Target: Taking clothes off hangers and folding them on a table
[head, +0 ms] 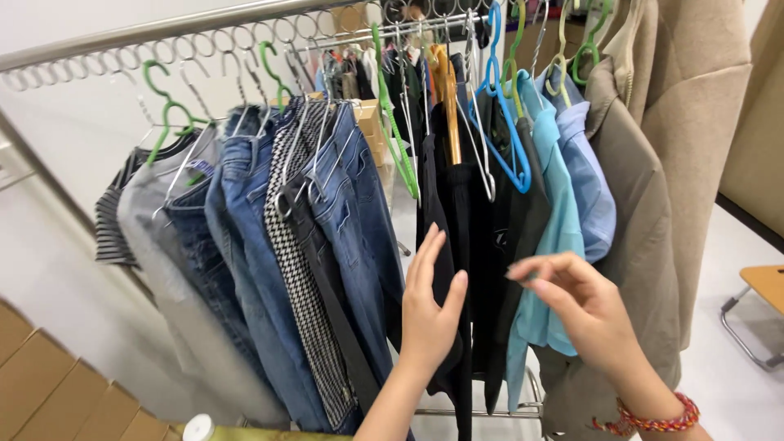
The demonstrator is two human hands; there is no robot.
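Black, smooth trousers [445, 245] hang mid-rail; the left hand [429, 310] lies flat against them, fingers released. The right hand [584, 306], fingers loosely curled, grasping nothing, hovers near a light-blue shirt [547, 237], right of denim jeans [343, 245].

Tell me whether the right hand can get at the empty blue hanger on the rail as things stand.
Probably yes. The right hand is open, holds nothing, and hovers in front of the dark garments, with the blue hanger hanging exposed above it; nothing visible lies between them.

Clothes storeroom: packed garment rail [163, 28]
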